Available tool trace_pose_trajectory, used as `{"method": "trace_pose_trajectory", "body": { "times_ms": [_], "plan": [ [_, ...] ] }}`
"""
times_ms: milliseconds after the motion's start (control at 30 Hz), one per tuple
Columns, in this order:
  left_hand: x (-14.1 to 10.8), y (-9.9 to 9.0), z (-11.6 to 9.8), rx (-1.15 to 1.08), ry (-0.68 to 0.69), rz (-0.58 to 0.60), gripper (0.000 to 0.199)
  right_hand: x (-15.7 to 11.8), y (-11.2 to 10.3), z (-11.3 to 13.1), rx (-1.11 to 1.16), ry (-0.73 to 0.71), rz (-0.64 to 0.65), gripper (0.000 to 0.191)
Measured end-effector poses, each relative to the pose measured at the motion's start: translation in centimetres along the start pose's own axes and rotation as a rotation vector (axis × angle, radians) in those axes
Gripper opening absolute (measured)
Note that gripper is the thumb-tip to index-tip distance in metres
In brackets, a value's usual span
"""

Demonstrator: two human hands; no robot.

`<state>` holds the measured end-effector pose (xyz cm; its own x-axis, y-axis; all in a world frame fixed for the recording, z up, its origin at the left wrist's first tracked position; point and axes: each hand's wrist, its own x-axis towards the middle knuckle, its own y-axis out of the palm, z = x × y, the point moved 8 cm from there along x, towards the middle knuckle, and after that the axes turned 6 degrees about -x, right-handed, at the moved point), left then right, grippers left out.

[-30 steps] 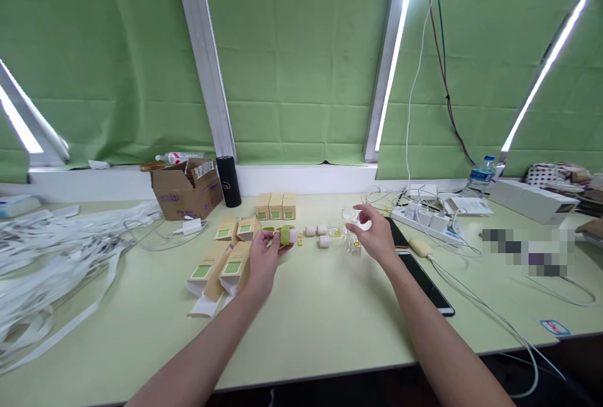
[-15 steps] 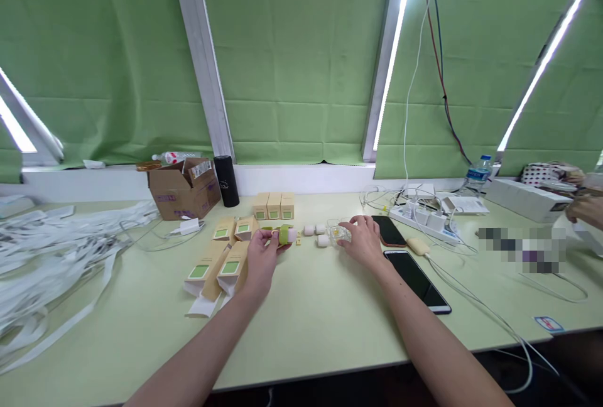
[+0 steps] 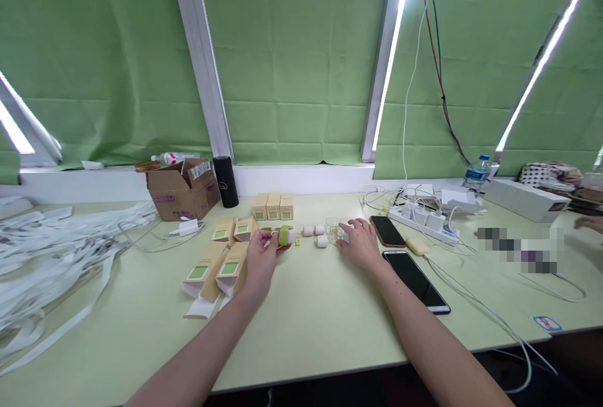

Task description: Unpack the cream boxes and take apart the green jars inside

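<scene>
Fingers of the left hand [image 3: 262,257] grip a green piece [image 3: 284,235] over the worktop [image 3: 306,319], long axis left-to-right, pale end rightward; the right hand [image 3: 362,245] meets clear cups [image 3: 335,231], its grip unclear, near three pale caps [image 3: 321,241] and seven boxes [image 3: 273,207].

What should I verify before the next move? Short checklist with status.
1. Left hand has the green-and-white item: ok, held.
2. Right hand is at the clear containers: ok.
3. Right hand's grip is firm: cannot tell.
4. Loose white pieces are apart from the right hand: ok, off to its left.
5. Left hand is clear of the open-flapped boxes: cannot tell, very close in view.
6. White-edged phone is clear of the right forearm: cannot tell.
</scene>
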<state>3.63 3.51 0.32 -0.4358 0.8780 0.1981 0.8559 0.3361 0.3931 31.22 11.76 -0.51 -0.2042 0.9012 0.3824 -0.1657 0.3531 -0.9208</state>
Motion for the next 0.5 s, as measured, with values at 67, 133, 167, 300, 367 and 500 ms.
{"method": "trace_pose_trajectory", "body": {
  "times_ms": [67,133,167,300,367,500],
  "plan": [
    [0.0,0.0,0.0,0.006,0.001,0.006,0.058,0.1,0.2,0.1,0.018,-0.008,0.011,0.050],
    [-0.1,0.0,-0.1,0.007,0.002,0.004,0.058,0.2,0.3,0.0,0.036,-0.007,0.021,0.057],
    [-0.1,0.0,-0.1,0.006,0.002,0.004,0.058,0.2,0.2,-0.1,0.041,0.002,0.027,0.063],
    [-0.1,0.0,-0.2,-0.002,0.005,0.006,0.058,0.4,0.0,-1.2,0.026,0.072,0.061,0.085],
    [-0.1,0.0,-0.3,0.004,0.004,0.004,0.058,0.3,0.1,-1.9,0.042,0.104,0.094,0.085],
    [-0.2,0.1,-0.4,0.005,0.004,0.008,0.057,0.1,0.7,-2.6,0.164,0.123,0.185,0.068]
  ]
}}
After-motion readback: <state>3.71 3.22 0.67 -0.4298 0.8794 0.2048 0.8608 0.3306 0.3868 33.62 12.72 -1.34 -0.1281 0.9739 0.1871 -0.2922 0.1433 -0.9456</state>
